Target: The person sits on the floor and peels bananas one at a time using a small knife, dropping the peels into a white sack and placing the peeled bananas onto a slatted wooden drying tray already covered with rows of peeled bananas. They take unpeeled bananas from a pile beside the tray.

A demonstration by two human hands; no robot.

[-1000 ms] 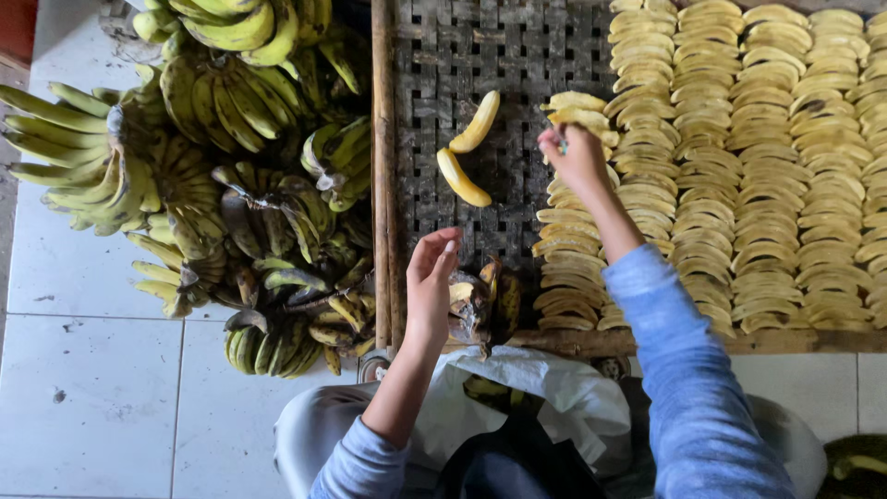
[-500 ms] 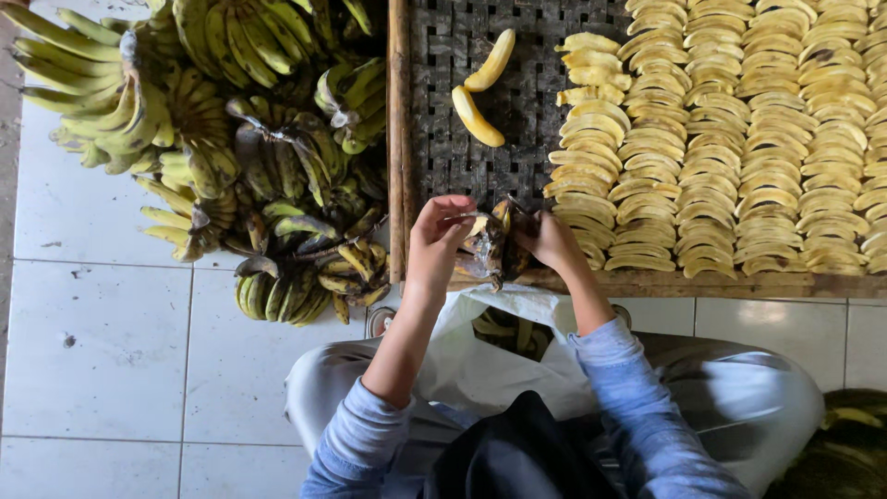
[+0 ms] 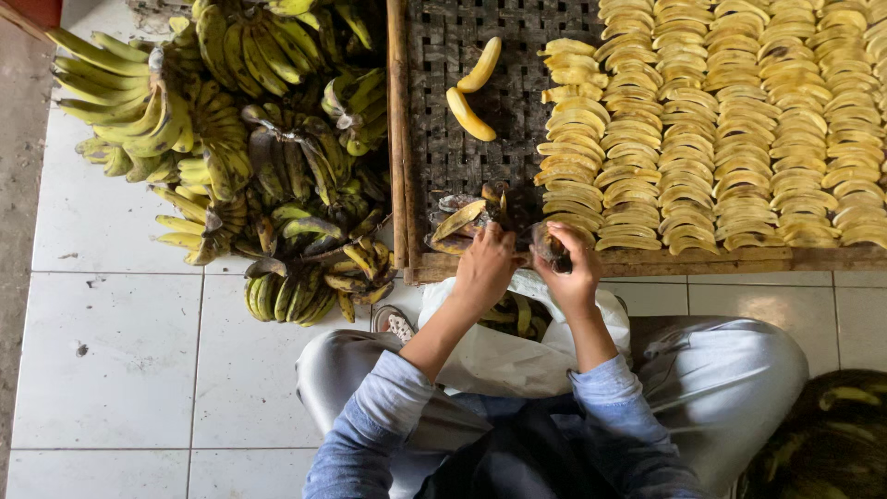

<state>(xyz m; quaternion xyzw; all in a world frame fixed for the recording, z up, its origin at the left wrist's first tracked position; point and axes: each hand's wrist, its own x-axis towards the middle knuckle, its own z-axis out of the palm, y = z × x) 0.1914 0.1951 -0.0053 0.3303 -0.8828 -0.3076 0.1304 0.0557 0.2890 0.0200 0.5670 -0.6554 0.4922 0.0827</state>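
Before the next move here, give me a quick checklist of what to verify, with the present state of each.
1. Left hand at the dark banana peels on the rack edge: ok.
2. Right hand closed round a dark banana: ok.
3. How far it is peeled: cannot tell.
4. Woven drying rack has bare mesh beside the rows of yellow peeled bananas: ok.
5. White plastic bag lies on the lap: ok.
6. Heap of unpeeled green-yellow bananas lies beside the left arm: ok.
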